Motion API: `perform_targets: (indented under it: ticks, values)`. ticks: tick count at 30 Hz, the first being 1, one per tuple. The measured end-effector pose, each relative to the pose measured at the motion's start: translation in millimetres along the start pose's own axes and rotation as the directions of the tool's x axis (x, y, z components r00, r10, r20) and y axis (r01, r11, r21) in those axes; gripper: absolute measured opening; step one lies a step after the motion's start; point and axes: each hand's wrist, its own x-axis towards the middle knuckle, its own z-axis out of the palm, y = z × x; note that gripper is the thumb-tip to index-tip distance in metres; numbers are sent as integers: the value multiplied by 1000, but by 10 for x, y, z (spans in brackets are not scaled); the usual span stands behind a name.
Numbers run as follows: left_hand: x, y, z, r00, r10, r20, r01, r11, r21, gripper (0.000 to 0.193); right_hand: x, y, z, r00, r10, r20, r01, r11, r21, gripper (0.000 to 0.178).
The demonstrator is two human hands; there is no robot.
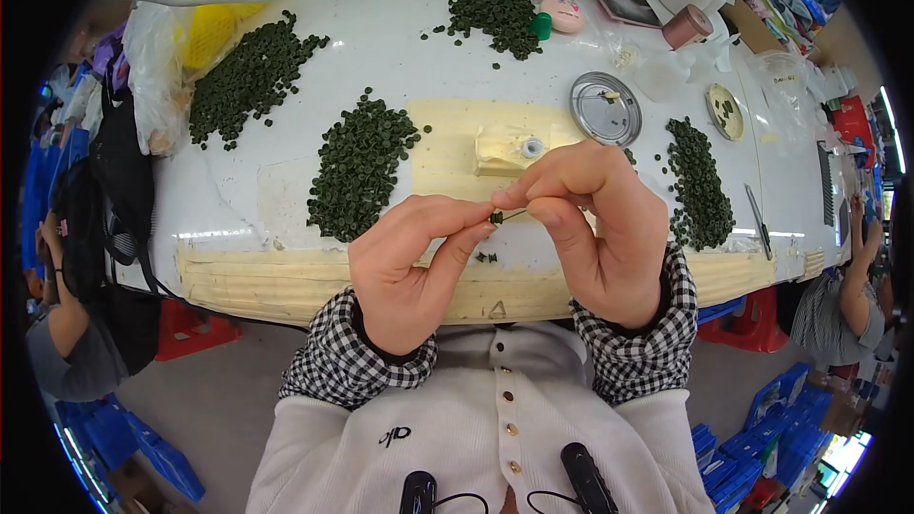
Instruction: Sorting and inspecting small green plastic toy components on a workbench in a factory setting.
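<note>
Over the near part of the table, my left hand (405, 262) pinches a small dark green piece (496, 218) between thumb and forefinger. My right hand (605, 228) is closed at the fingertips on a thin dark pin-like rod (515, 214), whose end meets the green piece. Whether the rod goes into it, I cannot tell. A few tiny dark bits (486, 257) lie on the table just below the fingertips. Beyond my hands sits a cream taped block (495, 154) with a small clear round fitting (531, 147) on it.
Heaps of dark green pieces lie left (357, 171), far left (249, 78), at the back (495, 19) and right (698, 186). A round metal dish (606, 108), a cream lid (725, 112) and a slim knife-like tool (759, 220) are to the right. Yellowish tape (286, 278) covers the near edge.
</note>
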Motion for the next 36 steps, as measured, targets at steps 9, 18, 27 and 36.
perform_targets:
  ticks: [9, 18, 27, 36]
  values:
    - [-8, 0, 14, 1000, -4, -16, 4, 1000, -7, 17, 4, 197, 78, 943, -64, -326, 53, 998, -43, 10]
    - [-16, -5, 26, 999, -22, -34, 21, 999, -28, 15, 127, 274, 59, 936, -151, -317, -29, 866, -499, 9]
    - [-21, -1, 30, 996, -35, -81, 31, 998, -58, 14, -41, 6, -7, 956, -81, -282, -54, 897, -438, 24]
    - [-18, -2, -13, 999, 5, -35, -5, 1000, 0, 17, -375, -100, 151, 988, 139, -61, -139, 990, -10, 35]
